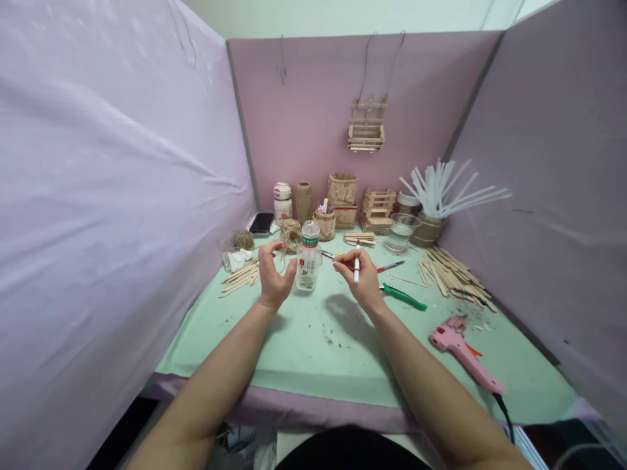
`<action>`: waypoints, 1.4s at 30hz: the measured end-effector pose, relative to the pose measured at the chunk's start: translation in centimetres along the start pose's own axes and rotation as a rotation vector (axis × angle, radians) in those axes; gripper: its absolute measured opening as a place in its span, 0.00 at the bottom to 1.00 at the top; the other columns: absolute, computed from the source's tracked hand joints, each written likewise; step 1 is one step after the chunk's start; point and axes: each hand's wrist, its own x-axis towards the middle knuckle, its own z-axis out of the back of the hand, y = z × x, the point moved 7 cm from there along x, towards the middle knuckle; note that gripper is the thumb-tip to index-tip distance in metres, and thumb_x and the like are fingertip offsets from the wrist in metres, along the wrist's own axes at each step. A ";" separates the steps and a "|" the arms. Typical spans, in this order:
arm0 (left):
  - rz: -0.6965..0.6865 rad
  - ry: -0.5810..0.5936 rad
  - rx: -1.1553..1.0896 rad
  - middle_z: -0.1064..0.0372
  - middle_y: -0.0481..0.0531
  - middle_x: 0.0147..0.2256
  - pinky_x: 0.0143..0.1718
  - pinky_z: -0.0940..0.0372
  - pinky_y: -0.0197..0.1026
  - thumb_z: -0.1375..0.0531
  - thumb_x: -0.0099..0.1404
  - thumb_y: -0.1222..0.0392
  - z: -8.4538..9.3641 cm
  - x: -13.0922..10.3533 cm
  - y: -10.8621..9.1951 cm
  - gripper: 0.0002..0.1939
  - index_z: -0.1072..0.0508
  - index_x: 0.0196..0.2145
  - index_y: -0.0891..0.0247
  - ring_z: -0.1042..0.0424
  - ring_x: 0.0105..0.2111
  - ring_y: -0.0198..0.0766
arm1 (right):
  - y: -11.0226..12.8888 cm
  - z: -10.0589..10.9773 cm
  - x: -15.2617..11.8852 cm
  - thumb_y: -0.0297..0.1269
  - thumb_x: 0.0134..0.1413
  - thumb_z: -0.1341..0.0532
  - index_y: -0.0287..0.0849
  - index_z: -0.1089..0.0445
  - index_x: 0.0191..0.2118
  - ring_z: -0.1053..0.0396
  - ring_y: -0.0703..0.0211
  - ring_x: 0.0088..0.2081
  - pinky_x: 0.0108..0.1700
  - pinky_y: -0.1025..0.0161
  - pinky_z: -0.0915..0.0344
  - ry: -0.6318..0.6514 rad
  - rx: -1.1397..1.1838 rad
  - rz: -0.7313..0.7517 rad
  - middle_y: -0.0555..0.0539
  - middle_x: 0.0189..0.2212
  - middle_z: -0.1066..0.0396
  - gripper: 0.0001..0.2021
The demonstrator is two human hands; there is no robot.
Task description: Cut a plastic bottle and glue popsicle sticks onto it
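Observation:
A clear plastic bottle with a green-and-white label stands upright in the middle of the table. Just left of it is my left hand, fingers curved and spread apart, holding nothing; whether the thumb touches the bottle I cannot tell. On the bottle's other side, my right hand holds a white marker with a dark red end, the fingers closed around it. The fingertips are pinched together, and anything small between them is too fine to make out. Green-handled pliers lie beside my right wrist.
A pink hot glue gun with a cord lies at the right. Wooden sticks are heaped behind it, more sticks at the left. Twine, a water cup, a phone and a pot of white glue sticks line the back.

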 end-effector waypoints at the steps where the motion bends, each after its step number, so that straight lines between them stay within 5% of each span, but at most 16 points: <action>1: 0.014 0.015 -0.037 0.33 0.53 0.39 0.47 0.36 0.46 0.38 0.62 0.50 -0.1 -0.1 -0.7 0.15 0.32 0.42 0.61 0.31 0.42 0.41 | 0.4 -0.2 -0.2 0.42 0.51 0.32 0.46 0.40 0.34 0.28 0.59 0.36 0.39 0.60 0.31 0.007 -0.014 0.043 0.49 0.34 0.25 0.15; 5: 0.339 0.395 -0.351 0.30 0.49 0.32 0.35 0.34 0.39 0.37 0.63 0.48 -3.9 -2.0 -1.3 0.15 0.32 0.39 0.61 0.29 0.30 0.35 | 2.4 -1.1 -1.3 0.39 0.55 0.34 0.47 0.40 0.35 0.26 0.58 0.38 0.42 0.58 0.29 0.048 -0.137 0.265 0.48 0.35 0.25 0.12; 7: 0.504 0.487 -0.484 0.28 0.49 0.33 0.34 0.32 0.39 0.34 0.59 0.47 -5.3 -3.0 -1.3 0.19 0.32 0.40 0.62 0.27 0.31 0.35 | 3.3 -1.5 -1.8 0.38 0.57 0.35 0.47 0.39 0.35 0.26 0.58 0.38 0.41 0.58 0.29 0.076 -0.228 0.381 0.47 0.35 0.25 0.10; 13: 0.710 0.554 -0.583 0.26 0.50 0.31 0.40 0.30 0.41 0.28 0.51 0.49 -6.0 -3.5 -0.9 0.20 0.27 0.34 0.65 0.26 0.34 0.37 | 4.2 -2.1 -2.6 0.32 0.60 0.39 0.47 0.38 0.38 0.25 0.57 0.39 0.41 0.58 0.28 0.132 -0.380 0.593 0.45 0.38 0.23 0.05; 23: 0.927 0.549 -0.689 0.25 0.49 0.29 0.38 0.31 0.38 0.25 0.44 0.52 -5.7 -3.6 -1.0 0.20 0.25 0.31 0.65 0.24 0.31 0.34 | 5.7 -2.8 -3.5 0.33 0.62 0.39 0.48 0.35 0.42 0.23 0.56 0.41 0.43 0.58 0.26 0.170 -0.428 0.729 0.44 0.42 0.22 0.05; 30: 0.914 0.358 -0.812 0.23 0.50 0.32 0.38 0.31 0.36 0.25 0.46 0.57 -4.8 -2.1 0.2 0.18 0.25 0.32 0.65 0.24 0.33 0.33 | 5.5 -1.2 -3.5 0.43 0.69 0.51 0.47 0.32 0.51 0.28 0.57 0.32 0.38 0.55 0.30 0.079 -0.264 0.509 0.47 0.33 0.26 0.15; 35: 0.882 0.315 -0.827 0.24 0.50 0.32 0.37 0.31 0.35 0.25 0.46 0.56 -4.7 -1.9 0.7 0.20 0.26 0.34 0.65 0.25 0.33 0.32 | 4.7 -0.8 -3.0 0.46 0.67 0.52 0.45 0.26 0.36 0.34 0.58 0.29 0.33 0.58 0.37 0.047 -0.118 0.305 0.47 0.30 0.30 0.19; 42: 0.793 0.342 -0.737 0.23 0.50 0.33 0.38 0.32 0.36 0.26 0.48 0.53 -4.8 -2.1 0.6 0.20 0.27 0.34 0.64 0.25 0.33 0.33 | 3.6 -0.6 -2.6 0.44 0.62 0.47 0.44 0.31 0.30 0.44 0.63 0.21 0.25 0.64 0.47 -0.008 0.021 0.105 0.55 0.18 0.43 0.13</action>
